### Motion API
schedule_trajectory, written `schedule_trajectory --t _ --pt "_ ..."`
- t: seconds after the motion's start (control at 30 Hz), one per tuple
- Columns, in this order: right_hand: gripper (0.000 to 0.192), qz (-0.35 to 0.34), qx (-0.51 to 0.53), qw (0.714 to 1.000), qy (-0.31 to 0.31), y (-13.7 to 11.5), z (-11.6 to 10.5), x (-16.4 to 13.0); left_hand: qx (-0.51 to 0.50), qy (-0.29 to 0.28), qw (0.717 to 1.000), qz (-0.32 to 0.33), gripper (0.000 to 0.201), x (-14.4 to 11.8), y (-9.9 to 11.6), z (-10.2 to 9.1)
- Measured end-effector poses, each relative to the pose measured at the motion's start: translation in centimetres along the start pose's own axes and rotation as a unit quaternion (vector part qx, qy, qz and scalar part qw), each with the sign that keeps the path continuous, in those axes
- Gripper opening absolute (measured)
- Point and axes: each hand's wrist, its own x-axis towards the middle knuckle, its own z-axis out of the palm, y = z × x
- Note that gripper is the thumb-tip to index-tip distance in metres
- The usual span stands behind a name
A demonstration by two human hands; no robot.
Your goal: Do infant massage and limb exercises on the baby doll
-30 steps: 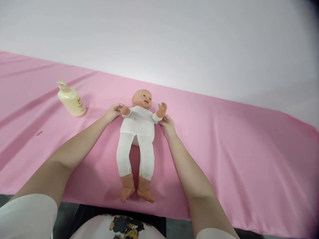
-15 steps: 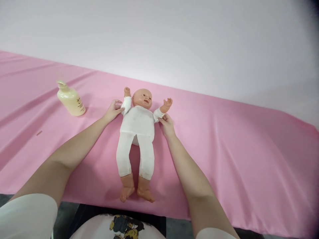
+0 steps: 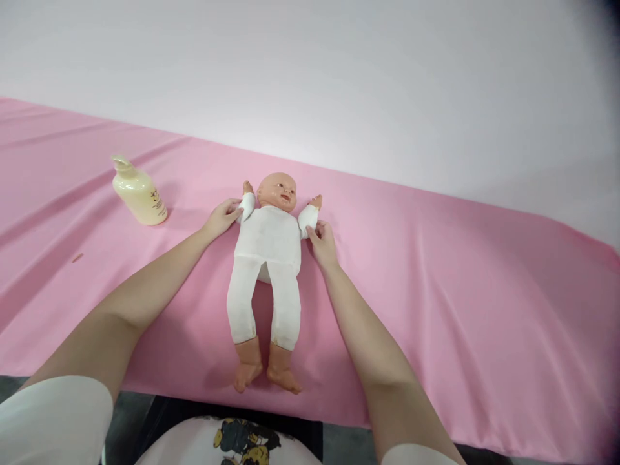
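A baby doll (image 3: 268, 236) in a white top and trousers lies on its back, head away from me and bare feet toward me. My left hand (image 3: 224, 217) is closed on the sleeved arm at the doll's left-side edge in view, thumb on the cloth. On the other side my right hand (image 3: 323, 242) pinches the doll's other sleeved arm near the elbow. Both doll arms are bent, with their small hands raised beside the head. The fingertips behind the sleeves are partly hidden.
A pale yellow pump bottle (image 3: 140, 197) stands to the left of the doll. A small brownish strip (image 3: 77, 258) lies nearer on the pink cloth (image 3: 460, 290), which covers the table. Behind it rises a white wall (image 3: 310, 77).
The doll's arm in my right hand has turned inward, its small hand shifting left toward the head. The doll's other hand has dropped slightly. My hands stay at the sleeves.
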Motion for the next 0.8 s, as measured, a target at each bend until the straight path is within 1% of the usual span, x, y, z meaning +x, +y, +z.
schedule_trajectory --t 0.07,0.17,0.23,0.37,0.47,0.53,0.6,0.63,0.7,0.8 --pt "0.052 -0.007 -0.004 1.0 0.029 -0.09 0.18 -0.08 0.028 -0.003 1.0 -0.001 0.044 -0.04 0.01 -0.04" --pt "0.062 -0.013 0.005 1.0 0.013 -0.26 0.29 -0.1 0.065 0.005 0.998 0.007 0.042 0.01 -0.19 -0.16" --pt "0.059 -0.01 -0.014 1.0 0.007 -0.41 0.28 -0.12 0.076 0.008 0.997 0.006 0.042 0.13 -0.39 -0.22" --pt "0.051 0.0 -0.067 0.998 0.015 -0.69 0.26 -0.31 0.078 -0.008 0.997 0.006 0.047 0.37 -0.63 -0.24" --pt "0.057 0.0 -0.062 0.998 0.003 -0.78 0.29 -0.42 0.079 -0.012 0.997 0.003 0.051 0.47 -0.62 -0.22" --pt "0.066 -0.001 -0.035 0.999 -0.019 -0.79 0.3 -0.41 0.058 -0.011 0.998 -0.01 0.056 0.52 -0.55 -0.22" --pt "0.073 -0.003 0.002 0.999 -0.036 -0.75 0.31 -0.3 0.007 -0.01 1.0 -0.016 0.062 0.56 -0.44 -0.22" --pt "0.074 -0.005 0.02 0.999 -0.037 -0.71 0.33 -0.23 -0.028 -0.013 0.999 -0.016 0.064 0.56 -0.36 -0.22" --pt "0.066 -0.007 0.052 0.998 -0.034 -0.63 0.41 -0.09 -0.098 -0.021 0.995 -0.015 0.065 0.51 -0.19 -0.19" --pt "0.042 -0.003 0.083 0.996 -0.044 -0.64 0.63 -0.04 -0.165 -0.045 0.985 -0.026 0.054 0.34 -0.05 -0.12"
